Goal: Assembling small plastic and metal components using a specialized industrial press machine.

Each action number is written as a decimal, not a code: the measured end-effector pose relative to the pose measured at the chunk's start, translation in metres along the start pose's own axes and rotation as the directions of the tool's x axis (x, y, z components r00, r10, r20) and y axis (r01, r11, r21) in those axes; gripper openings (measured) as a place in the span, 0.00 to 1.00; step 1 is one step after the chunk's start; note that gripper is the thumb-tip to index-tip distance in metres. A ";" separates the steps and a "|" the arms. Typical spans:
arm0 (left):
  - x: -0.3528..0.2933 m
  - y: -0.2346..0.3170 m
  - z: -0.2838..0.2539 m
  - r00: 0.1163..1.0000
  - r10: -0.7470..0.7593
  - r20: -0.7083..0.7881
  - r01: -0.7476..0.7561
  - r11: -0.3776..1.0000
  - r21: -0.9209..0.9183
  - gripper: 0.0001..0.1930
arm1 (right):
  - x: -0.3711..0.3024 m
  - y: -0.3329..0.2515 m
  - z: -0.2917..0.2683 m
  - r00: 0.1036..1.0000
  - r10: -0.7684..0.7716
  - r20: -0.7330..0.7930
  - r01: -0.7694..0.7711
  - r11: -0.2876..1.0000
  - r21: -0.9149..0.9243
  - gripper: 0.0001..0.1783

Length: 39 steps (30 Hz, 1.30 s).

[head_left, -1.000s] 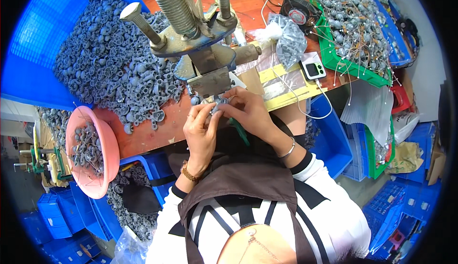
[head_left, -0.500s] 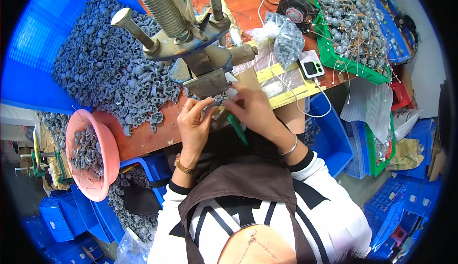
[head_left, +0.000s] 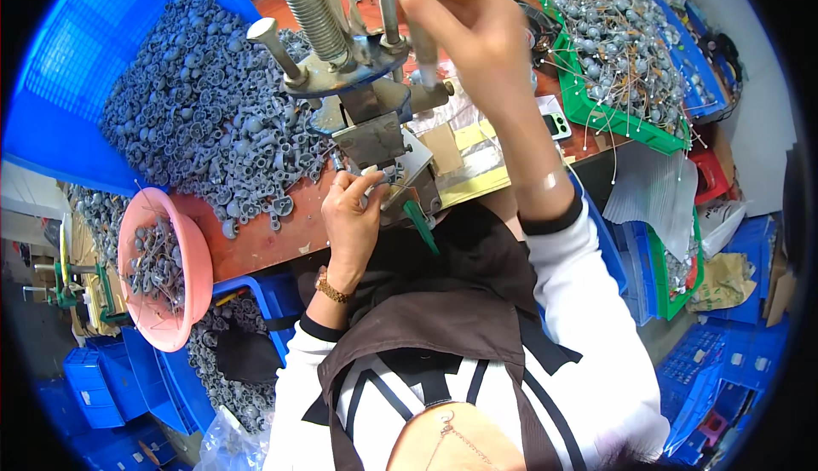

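A hand press (head_left: pixel 362 100) with a coiled spring and two large bolts stands at the table's near edge. Under its metal head my left hand (head_left: pixel 351 215) is closed, thumb and finger pinched at a small grey plastic part (head_left: pixel 394 173), partly hidden by the fingertips and the press. Raised to the right of the spring, my right hand (head_left: pixel 486 37) is wrapped round the press lever (head_left: pixel 417 41), whose upper end looks yellowish; motion blurs the fingers. A green strip-like handle (head_left: pixel 420 226) juts toward me below the press.
Loose grey plastic parts (head_left: pixel 204 105) heap on the left, spilling from a blue bin (head_left: pixel 72 71). A pink basin (head_left: pixel 200 258) holds wired pieces. Back right, a green tray (head_left: pixel 596 117) is full of wired grey parts. A small white device (head_left: pixel 555 119) lies beside yellow tape (head_left: pixel 473 186).
My right hand has left the small part, gone up and away from me, and taken hold of the lever. The left hand has stayed under the press head.
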<state>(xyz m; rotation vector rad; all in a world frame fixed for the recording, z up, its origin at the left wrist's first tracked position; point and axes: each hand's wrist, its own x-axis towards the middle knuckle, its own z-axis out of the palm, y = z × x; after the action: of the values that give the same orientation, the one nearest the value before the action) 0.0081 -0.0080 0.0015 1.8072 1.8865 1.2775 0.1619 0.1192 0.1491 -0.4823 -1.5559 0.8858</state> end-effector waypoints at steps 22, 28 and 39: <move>0.003 -0.019 -0.021 0.941 0.300 0.154 -0.334 0.892 0.306 0.16 | -0.062 0.166 -0.064 0.678 0.519 0.520 0.069 0.660 -0.748 0.07; -0.003 -0.025 -0.023 0.958 0.223 0.179 -0.273 0.901 0.337 0.16 | -0.042 0.153 -0.066 0.812 0.443 0.381 -0.093 0.742 -0.664 0.06; -0.036 0.008 -0.093 0.809 -0.346 0.474 0.568 0.256 -0.782 0.11 | -0.021 0.052 -0.065 0.967 0.197 0.162 -0.248 0.878 0.409 0.15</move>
<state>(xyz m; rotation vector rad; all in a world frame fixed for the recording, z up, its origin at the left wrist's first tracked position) -0.0425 -0.0809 0.0486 0.6456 1.0133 1.3600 0.2194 0.1534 0.0955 -0.2972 -1.3690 1.4176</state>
